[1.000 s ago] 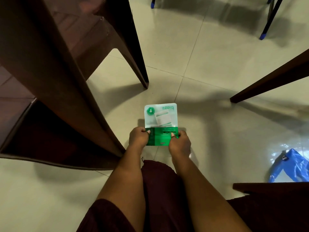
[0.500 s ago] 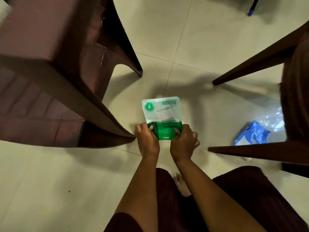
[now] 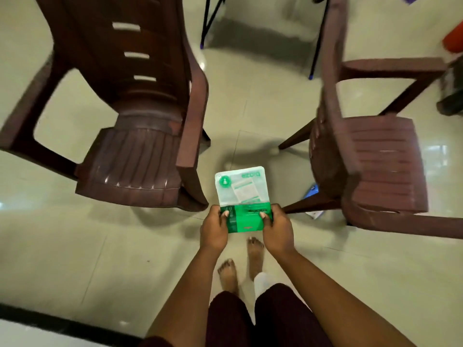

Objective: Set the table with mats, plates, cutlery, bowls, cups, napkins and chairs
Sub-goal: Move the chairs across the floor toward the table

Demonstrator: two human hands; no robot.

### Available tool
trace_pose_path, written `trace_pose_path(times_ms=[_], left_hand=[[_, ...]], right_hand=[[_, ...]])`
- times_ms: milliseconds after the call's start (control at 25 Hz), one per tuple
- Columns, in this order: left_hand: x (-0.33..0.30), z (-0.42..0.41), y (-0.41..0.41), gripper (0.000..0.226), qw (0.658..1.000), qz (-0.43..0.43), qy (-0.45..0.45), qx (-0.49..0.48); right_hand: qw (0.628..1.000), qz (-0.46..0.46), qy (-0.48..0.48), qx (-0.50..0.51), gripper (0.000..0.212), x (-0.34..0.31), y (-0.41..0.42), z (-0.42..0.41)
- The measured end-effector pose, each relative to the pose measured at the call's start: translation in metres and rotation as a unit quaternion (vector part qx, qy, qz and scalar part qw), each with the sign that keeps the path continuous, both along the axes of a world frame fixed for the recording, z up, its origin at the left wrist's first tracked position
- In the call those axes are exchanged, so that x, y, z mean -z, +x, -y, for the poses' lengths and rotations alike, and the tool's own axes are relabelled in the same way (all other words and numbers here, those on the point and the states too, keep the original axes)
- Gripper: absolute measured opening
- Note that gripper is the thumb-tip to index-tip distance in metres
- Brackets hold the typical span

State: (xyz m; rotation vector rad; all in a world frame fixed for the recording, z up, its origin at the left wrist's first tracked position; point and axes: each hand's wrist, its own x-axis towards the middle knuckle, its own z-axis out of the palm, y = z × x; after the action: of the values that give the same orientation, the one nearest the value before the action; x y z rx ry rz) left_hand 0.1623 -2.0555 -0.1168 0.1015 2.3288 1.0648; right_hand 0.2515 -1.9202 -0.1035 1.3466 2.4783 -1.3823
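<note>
We have a green and white packet [image 3: 242, 196] in both hands, which we take to be the napkins: our left hand [image 3: 214, 229] grips its lower left corner with the thumb on the green band, and our right hand [image 3: 277, 229] grips the lower right corner the same way, fingers curled behind. The packet hangs in the air in front of us, above the floor [image 3: 75, 246], its pale upper half standing up beyond our fingertips. As for progress, we judge the job to be early or midway at best: no surface with mats, plates, cutlery, bowls or cups shows here, so we cannot tell what is already laid. The packet looks closed, so opening it and putting napkins out seems to lie ahead, and the chairs are likely not yet placed. Beyond and left of our left hand stands a brown plastic chair [image 3: 135, 136]; beyond and right of our right hand a second chair [image 3: 375, 166], the gap between them narrow. Thin dark legs with blue tips [image 3: 312, 58] stand farther out. A blue wrapper [image 3: 313, 191] lies under the second chair, just right of our right hand. Our bare feet [image 3: 254, 254] are directly below our hands.
</note>
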Motion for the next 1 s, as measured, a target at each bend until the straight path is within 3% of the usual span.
trace_pose_path(times_ms=[200,360,640,840,1000], left_hand=[[-0.071,-0.006,0.039,0.013,0.998,0.033,0.016,0.055],[-0.087,-0.024,0.092,0.009,0.99,0.096,-0.008,0.107],[-0.087,-0.153,0.184,0.006,0.945,0.082,-0.162,0.273],[-0.103,-0.275,0.3,0.022,0.938,0.098,-0.097,0.319],[-0.123,-0.371,0.381,0.02,0.923,0.062,-0.039,0.378]], right_hand=[[1.0,0.006,0.018,0.014,0.009,-0.065,0.05,-0.01],[0.999,0.031,0.028,0.01,0.01,-0.081,0.107,-0.032],[0.987,0.128,-0.059,0.082,0.005,-0.097,0.228,-0.133],[0.979,0.149,-0.06,0.123,0.018,-0.119,0.357,-0.248],[0.97,0.116,-0.055,0.208,0.013,-0.144,0.461,-0.326]])
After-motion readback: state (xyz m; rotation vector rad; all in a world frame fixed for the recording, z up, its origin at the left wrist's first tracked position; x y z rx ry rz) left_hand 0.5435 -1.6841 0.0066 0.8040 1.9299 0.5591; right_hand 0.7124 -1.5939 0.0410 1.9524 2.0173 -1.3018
